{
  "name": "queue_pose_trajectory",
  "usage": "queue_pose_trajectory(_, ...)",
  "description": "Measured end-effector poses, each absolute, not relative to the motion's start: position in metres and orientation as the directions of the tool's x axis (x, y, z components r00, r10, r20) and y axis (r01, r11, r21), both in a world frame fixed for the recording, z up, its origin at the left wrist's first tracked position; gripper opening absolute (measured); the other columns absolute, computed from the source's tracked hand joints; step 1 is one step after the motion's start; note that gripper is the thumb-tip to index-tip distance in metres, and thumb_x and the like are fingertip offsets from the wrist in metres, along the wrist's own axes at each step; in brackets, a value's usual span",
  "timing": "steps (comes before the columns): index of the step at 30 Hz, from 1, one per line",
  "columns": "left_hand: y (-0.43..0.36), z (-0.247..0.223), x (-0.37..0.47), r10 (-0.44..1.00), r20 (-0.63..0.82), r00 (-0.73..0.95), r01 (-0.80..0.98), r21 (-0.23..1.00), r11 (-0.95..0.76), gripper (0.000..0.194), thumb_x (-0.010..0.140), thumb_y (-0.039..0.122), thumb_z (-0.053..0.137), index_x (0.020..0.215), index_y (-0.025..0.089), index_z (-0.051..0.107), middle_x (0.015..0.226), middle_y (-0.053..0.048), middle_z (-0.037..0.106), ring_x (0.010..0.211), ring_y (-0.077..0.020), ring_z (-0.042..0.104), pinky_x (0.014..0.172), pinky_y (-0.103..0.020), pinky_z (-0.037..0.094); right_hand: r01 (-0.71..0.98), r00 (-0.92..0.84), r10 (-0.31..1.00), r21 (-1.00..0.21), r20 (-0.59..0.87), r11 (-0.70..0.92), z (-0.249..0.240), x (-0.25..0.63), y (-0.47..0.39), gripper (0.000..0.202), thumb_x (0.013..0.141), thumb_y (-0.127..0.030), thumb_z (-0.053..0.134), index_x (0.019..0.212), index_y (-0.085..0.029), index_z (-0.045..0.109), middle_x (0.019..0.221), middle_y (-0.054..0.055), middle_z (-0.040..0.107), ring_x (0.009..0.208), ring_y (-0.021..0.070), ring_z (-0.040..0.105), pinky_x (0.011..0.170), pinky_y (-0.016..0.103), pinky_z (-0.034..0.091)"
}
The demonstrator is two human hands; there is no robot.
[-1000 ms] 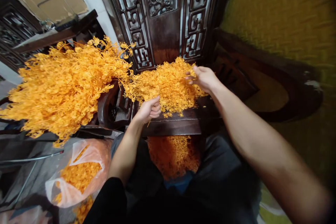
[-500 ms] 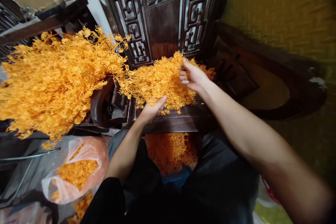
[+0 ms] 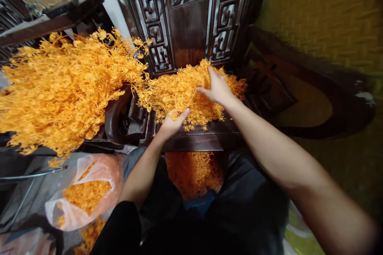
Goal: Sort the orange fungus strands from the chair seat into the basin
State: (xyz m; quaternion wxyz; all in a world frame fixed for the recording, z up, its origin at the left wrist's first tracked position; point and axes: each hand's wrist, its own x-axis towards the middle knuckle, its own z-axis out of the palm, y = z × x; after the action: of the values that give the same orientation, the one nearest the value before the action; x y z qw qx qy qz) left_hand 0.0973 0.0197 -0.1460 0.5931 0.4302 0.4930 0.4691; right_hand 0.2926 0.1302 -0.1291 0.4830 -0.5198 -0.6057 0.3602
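Note:
A heap of orange plastic flower sprigs [image 3: 179, 87] covers much of a dark wooden chair seat [image 3: 200, 139]. At the heap's front edge, my left hand [image 3: 174, 123] is closed on some of the orange sprigs, its thumb pointing right. Its other fingers are partly hidden among them. My right hand [image 3: 219, 87] is open over the right side of the heap, thumb and index finger spread wide. Its remaining fingers are turned away from view, and I see nothing held between the spread ones.
A bigger pile of orange sprigs [image 3: 66, 87] rises at the left beside the curved armrest [image 3: 112, 121]. On the floor sits a plastic bag [image 3: 73, 219] with orange pieces. More orange pieces [image 3: 194, 171] are below the seat. A carved wooden backrest [image 3: 190, 28] stands behind the heap.
My right hand has gone from curled fingers to a wide spread and turned over the heap. My left hand has stayed at the front edge. The view has shifted slightly.

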Motion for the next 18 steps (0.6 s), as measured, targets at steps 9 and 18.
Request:
queue_pose_trajectory(9,0.018,-0.159,0.096,0.955,0.102,0.279,0.239,0.956,-0.172,0.044,0.094,0.047,0.067,0.120,0.013,0.075,0.129,-0.012,0.076,0.114,-0.0236,0.073,0.110,-0.039,0.054,0.195,-0.491,0.871,-0.971,0.024,0.136,-0.095,0.292,0.086,0.063,0.090,-0.077,0.060,0.107,-0.019,0.076,0.110,0.013,0.075,0.095,0.0254,0.071,0.074,0.037,0.063)
queue_pose_trajectory(18,0.022,-0.155,0.093,0.970,0.126,0.208,0.763,0.600,-0.242,0.028,0.100,0.034,0.056,0.100,0.016,0.078,0.111,-0.014,0.081,0.109,-0.0280,0.076,0.104,-0.041,0.054,0.320,-0.474,0.871,-0.897,0.126,0.304,-0.092,0.309,0.086,0.035,0.076,-0.049,0.086,0.088,-0.017,0.079,0.083,0.005,0.073,0.074,0.0168,0.065,0.068,0.031,0.052)
